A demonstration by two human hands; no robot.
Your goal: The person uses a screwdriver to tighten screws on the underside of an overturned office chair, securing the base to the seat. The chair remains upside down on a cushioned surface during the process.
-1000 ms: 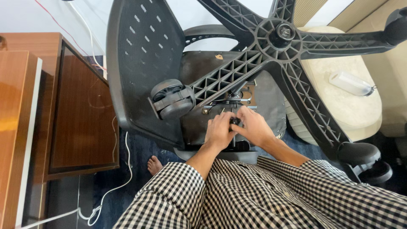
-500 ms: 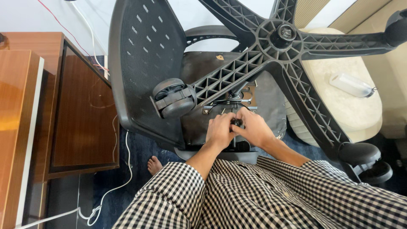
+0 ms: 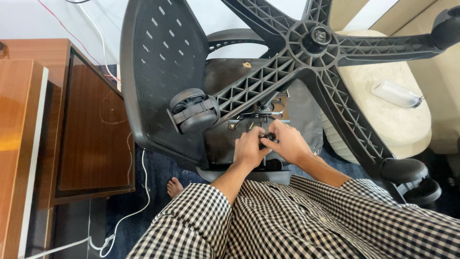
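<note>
A black office chair lies overturned in front of me, its five-armed star base (image 3: 316, 43) pointing toward the camera and its mesh backrest (image 3: 160, 72) to the left. Both hands meet at the mechanism under the seat (image 3: 258, 115). My left hand (image 3: 249, 149) and my right hand (image 3: 286, 143) close together around a small black knob (image 3: 269, 138) there. Loose screws and a metal bracket show just above the fingers. A black castor wheel (image 3: 194, 112) sits left of my hands.
A dark wooden cabinet (image 3: 72, 129) stands at the left, with white cable (image 3: 139, 192) trailing on the blue floor. A cream cushion (image 3: 383, 110) with a clear plastic bottle (image 3: 396, 94) lies at the right. My bare foot (image 3: 174, 186) shows below the backrest.
The hands stay at the same spot under the seat, with only slight finger movement around the knob. The chair has not moved.
</note>
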